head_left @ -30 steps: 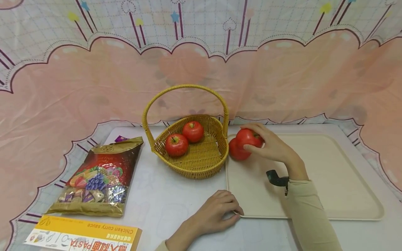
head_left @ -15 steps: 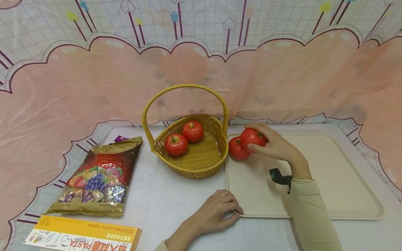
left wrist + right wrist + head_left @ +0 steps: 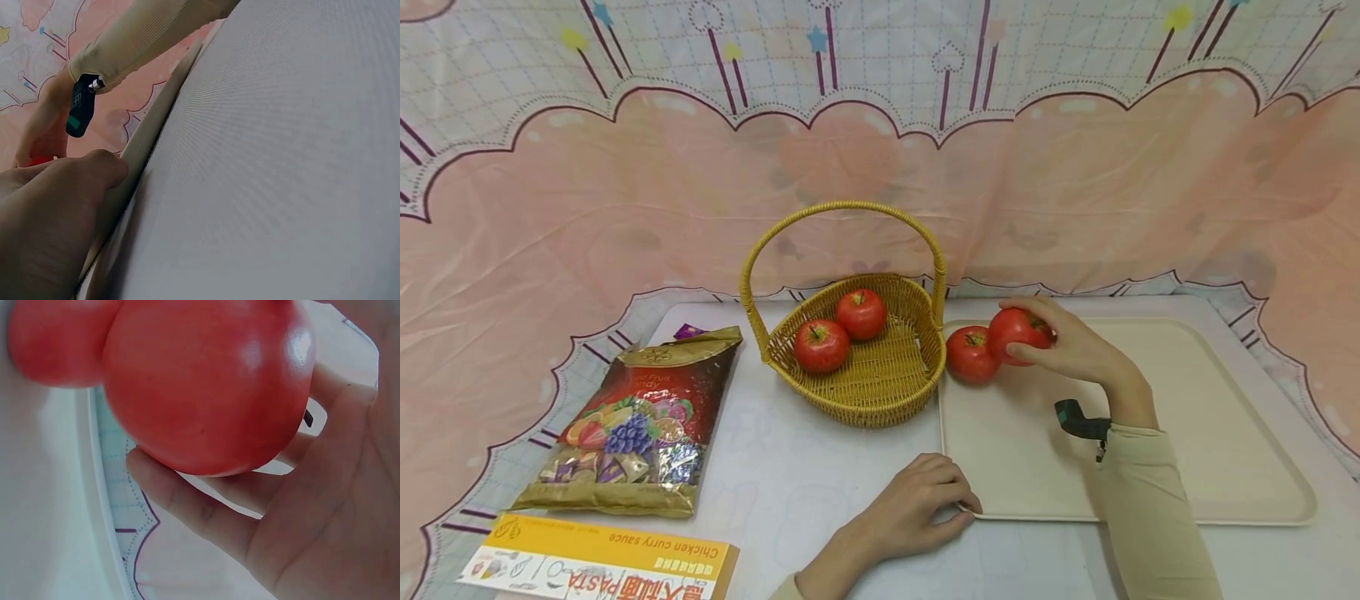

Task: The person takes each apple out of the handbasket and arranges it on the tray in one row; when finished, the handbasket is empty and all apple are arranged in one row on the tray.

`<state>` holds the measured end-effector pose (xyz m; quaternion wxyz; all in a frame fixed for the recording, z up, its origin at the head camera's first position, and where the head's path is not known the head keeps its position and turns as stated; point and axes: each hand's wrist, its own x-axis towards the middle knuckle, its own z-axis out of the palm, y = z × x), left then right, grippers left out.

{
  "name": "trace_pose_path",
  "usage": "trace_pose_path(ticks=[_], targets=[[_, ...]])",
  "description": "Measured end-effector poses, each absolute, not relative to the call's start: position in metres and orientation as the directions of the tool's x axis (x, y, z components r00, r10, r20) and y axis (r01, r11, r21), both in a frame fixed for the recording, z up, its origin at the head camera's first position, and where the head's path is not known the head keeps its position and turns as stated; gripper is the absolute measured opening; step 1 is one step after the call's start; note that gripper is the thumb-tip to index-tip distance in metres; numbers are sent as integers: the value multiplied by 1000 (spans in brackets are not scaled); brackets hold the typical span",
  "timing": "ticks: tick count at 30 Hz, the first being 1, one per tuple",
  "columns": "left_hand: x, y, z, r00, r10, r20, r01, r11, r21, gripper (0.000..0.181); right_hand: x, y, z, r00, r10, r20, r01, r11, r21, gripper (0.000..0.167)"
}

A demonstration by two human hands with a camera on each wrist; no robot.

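My right hand [image 3: 1078, 350] holds a shiny red apple [image 3: 1017, 335], with thumb and fingers around its sides. In the right wrist view the apple [image 3: 206, 387] fills the upper middle, fingers [image 3: 194, 512] curving beneath it. Just left of it, a second apple [image 3: 972, 357] sits at the left end of the beige tray [image 3: 1195, 433]. My left hand [image 3: 917, 508] grips the tray's near left corner. The left wrist view shows its thumb [image 3: 106, 167] against the tray's rim. Two more apples [image 3: 822, 346] lie inside the woven basket [image 3: 868, 412].
The basket's tall hoop handle [image 3: 842, 207] rises beside the tray. To the left lies a bag of fruit candy [image 3: 632, 425], with a yellow and white pasta box [image 3: 602, 554] in front. A patterned cloth [image 3: 880, 167] hangs behind the table.
My right hand has moved to the right with its apple, uncovering more of the second apple on the tray. The left hand has stayed at the tray's corner.
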<state>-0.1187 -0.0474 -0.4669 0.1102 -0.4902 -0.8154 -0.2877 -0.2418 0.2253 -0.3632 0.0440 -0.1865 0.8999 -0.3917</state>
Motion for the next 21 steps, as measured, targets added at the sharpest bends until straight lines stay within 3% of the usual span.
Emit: trace_pose_path(ticks=[21], targets=[[-119, -47, -469, -492, 733, 470, 864, 344, 367, 7, -241, 241, -368, -918, -396, 0, -279, 647, -709, 59]])
